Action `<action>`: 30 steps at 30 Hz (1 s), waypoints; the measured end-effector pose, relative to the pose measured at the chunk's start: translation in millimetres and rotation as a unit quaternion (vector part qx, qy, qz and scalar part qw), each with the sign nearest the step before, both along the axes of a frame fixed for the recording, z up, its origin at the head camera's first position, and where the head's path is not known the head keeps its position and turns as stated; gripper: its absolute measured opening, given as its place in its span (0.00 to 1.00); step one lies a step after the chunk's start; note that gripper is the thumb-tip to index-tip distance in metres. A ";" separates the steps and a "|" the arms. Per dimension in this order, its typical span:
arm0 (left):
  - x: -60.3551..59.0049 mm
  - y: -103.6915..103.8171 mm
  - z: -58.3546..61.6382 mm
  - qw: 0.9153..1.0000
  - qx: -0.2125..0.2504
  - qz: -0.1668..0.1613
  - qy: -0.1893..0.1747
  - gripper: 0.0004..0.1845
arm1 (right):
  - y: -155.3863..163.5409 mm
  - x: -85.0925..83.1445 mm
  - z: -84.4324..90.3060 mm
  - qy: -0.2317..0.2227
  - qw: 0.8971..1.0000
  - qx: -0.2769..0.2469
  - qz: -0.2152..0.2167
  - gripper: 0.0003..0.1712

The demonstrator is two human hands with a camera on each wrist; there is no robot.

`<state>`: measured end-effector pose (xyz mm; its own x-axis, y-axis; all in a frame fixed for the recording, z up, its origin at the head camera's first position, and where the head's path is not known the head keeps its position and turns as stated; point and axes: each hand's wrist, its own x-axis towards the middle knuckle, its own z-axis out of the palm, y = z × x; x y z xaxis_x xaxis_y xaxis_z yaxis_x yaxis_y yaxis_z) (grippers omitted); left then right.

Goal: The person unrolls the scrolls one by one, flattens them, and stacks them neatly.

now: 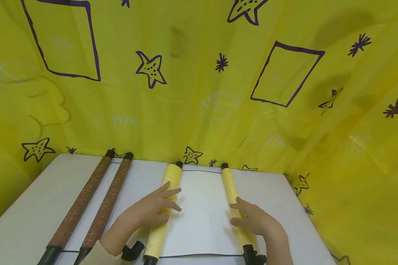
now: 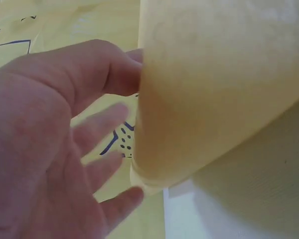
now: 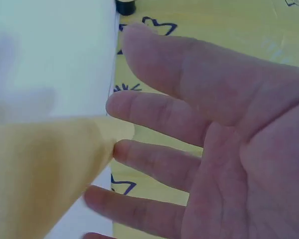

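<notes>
A pale yellow scroll lies spread on the white table, its white sheet (image 1: 202,213) showing between the left roll (image 1: 156,239) and the thinner right roll (image 1: 230,184). Black knobs cap the roll ends. My left hand (image 1: 154,208) rests over the left roll with its fingers spread; in the left wrist view the thumb meets the edge of the yellow roll (image 2: 214,99). Over the right roll lies my right hand (image 1: 255,217), its fingers fairly straight. In the right wrist view those fingertips are right at the end of the yellow roll (image 3: 40,169).
To the left, a second scroll with two brown patterned rolls, the outer roll (image 1: 81,202) and inner roll (image 1: 107,206), lies on the white table (image 1: 33,195). A yellow curtain (image 1: 185,106) with drawn stars hangs behind the table and along its right side.
</notes>
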<state>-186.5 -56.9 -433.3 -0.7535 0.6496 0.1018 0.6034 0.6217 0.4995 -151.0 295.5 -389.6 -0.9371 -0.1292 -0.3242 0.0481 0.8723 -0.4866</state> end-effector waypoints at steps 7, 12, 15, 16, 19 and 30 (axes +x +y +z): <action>-5.1 -3.1 -1.8 1.000 -0.017 -0.022 -0.009 0.05 | 5.2 -1.7 -2.9 -0.011 1.000 0.023 0.012 0.29; -8.3 -11.0 -0.9 1.000 -0.023 -0.013 0.002 0.04 | 8.9 -4.6 -4.6 -0.004 0.999 0.037 0.005 0.29; -9.6 -15.4 -0.3 1.000 -0.023 0.000 0.017 0.03 | 9.3 -5.8 -6.3 0.001 0.999 0.038 0.005 0.30; -10.1 -17.3 0.4 0.999 -0.023 0.006 0.023 0.02 | 8.8 -6.4 -6.4 0.003 0.999 0.040 0.005 0.30; -11.4 -21.7 2.4 0.999 -0.027 0.021 0.037 0.01 | 8.2 -7.4 -6.6 0.010 0.999 0.043 0.003 0.31; -8.6 -27.4 9.4 0.999 -0.036 0.027 -0.003 0.09 | 13.9 -5.2 -9.7 0.007 0.999 0.045 -0.010 0.32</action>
